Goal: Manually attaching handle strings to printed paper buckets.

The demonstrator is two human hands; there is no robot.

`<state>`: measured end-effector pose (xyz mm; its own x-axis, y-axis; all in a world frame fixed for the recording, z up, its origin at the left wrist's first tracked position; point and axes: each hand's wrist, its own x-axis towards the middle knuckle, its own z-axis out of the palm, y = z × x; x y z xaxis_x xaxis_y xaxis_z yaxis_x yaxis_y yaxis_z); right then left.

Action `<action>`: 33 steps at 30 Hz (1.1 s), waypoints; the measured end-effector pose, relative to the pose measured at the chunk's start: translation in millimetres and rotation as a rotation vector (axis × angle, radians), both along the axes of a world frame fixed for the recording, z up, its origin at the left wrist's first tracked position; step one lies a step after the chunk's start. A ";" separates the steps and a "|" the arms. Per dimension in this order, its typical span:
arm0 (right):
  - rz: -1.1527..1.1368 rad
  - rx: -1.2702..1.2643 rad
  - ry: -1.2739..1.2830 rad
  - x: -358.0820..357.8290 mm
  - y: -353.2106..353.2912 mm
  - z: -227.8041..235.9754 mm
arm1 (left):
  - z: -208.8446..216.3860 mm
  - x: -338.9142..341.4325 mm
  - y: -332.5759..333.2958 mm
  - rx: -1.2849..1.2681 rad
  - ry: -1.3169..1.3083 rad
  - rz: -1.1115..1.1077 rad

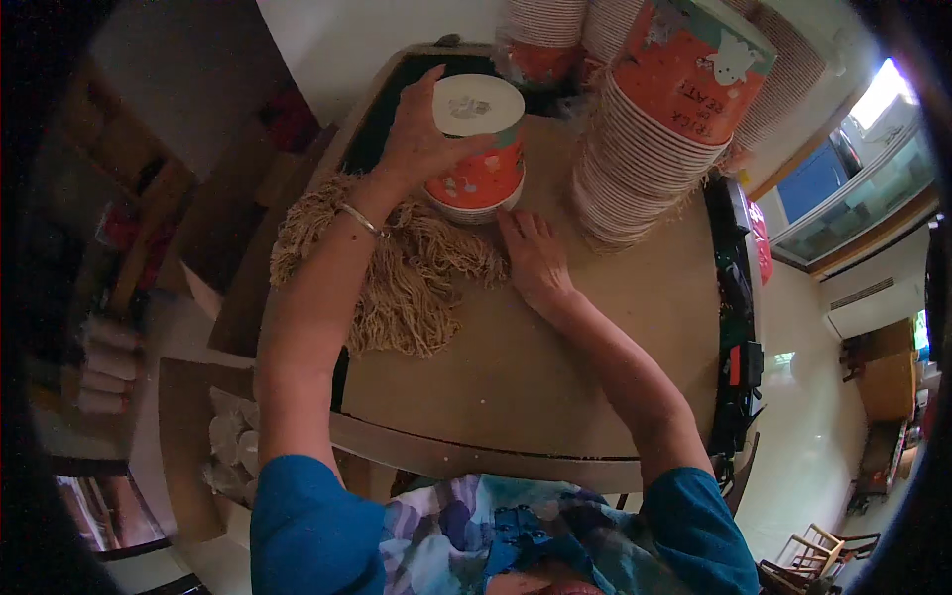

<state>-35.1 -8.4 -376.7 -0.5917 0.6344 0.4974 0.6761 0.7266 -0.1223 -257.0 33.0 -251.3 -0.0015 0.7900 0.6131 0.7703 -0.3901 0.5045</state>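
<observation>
Your left hand (416, 134) is spread wide around the near-left side of the short orange cup stack (488, 177), thumb across the front and the other fingers up by the pale, round top; how firmly it grips, you cannot tell from here. Your right hand (535, 260) lies low, its fingers extended and closed around nothing, tips at the nested rims near the worktop (565, 387).

The likeliest trouble is a tilt: if your left thumb presses harder than the right fingertips brace, the stack could lean or slide away from you. Squeezing the walls too hard might dent them. The loose twine bundle (402, 283), just below your left fingers and beside the rims, could snag underneath or catch your bracelet (359, 219). To the right of your fingers, the tall cup stack (650, 164) might topple if your right elbow or hand swings outward.
</observation>
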 end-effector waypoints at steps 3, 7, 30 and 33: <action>0.011 0.066 0.038 -0.6 0.8 0.8 | 4.2 4.5 -1.4 0.027 0.021 0.002; -0.007 0.035 -0.026 1.3 -0.6 5.3 | 6.7 7.8 0.6 0.027 0.045 0.030; -0.038 -0.241 0.399 20.2 -12.5 -2.3 | 160.3 -104.0 -113.6 0.157 -0.843 -0.213; -0.042 -0.164 0.608 43.1 -26.2 -2.8 | 131.3 -75.2 -179.1 0.126 -0.943 -0.070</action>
<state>8.0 -34.6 -379.5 -0.2070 0.7472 0.6315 0.4780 0.6405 -0.6011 -332.1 -146.1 -120.0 -0.4938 0.7353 0.4642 0.0406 -0.5138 0.8570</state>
